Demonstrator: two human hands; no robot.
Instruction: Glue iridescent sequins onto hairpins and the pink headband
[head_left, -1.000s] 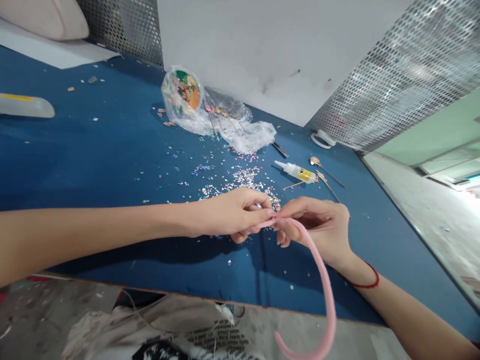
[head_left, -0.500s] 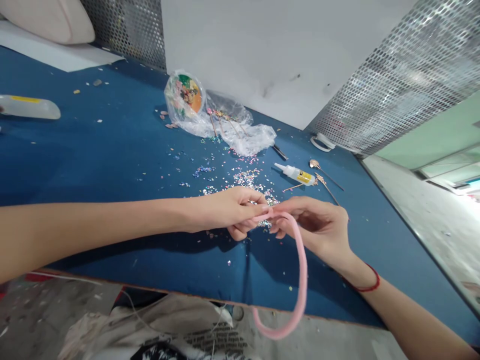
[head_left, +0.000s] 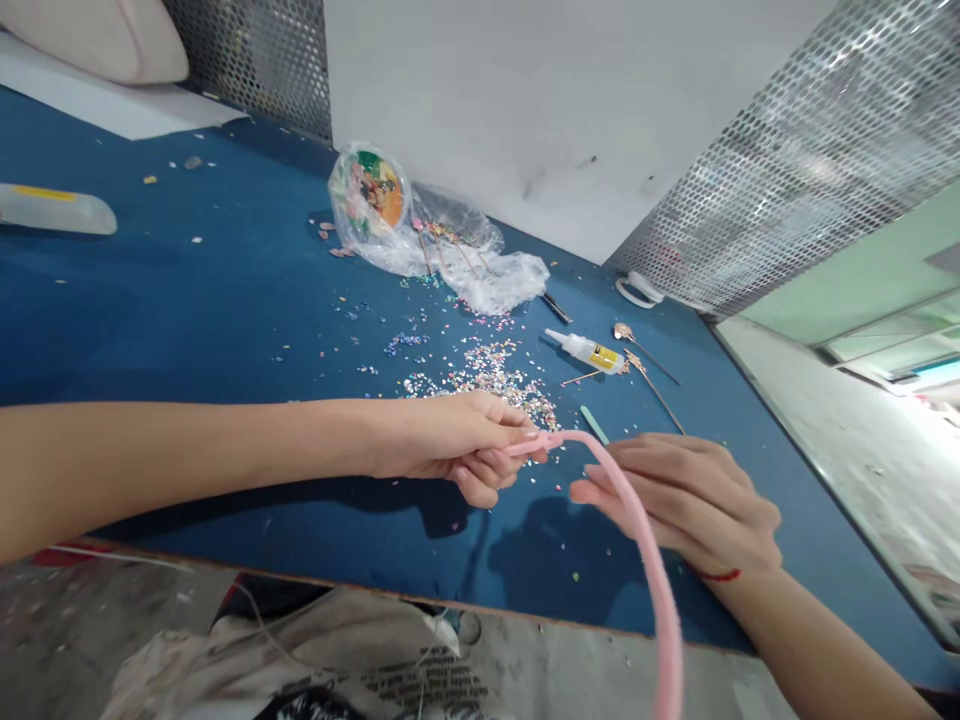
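Note:
My left hand [head_left: 450, 445] pinches one end of a pink fuzzy headband [head_left: 645, 560] above the blue table [head_left: 187, 310]. The band curves from that pinch down and to the right, past the table's front edge and out of the picture. My right hand [head_left: 690, 495] lies beside the band with its fingers stretched out; the band passes over its fingertips and the hand grips nothing. A red string circles that wrist. Loose sequins [head_left: 495, 375] are scattered just beyond both hands.
A crumpled clear plastic bag [head_left: 450, 250] with hair sticks and a round colourful piece lies further back. A small glue bottle [head_left: 589, 350], gold hairpins [head_left: 645, 350] and a green strip [head_left: 594, 424] lie at right. A white tube [head_left: 52, 210] lies far left. Perforated metal panels stand behind.
My right hand has let go of the band's end and drawn back to the right, fingers spreading. The left hand keeps the end; the band's loop has swung rightward and lower.

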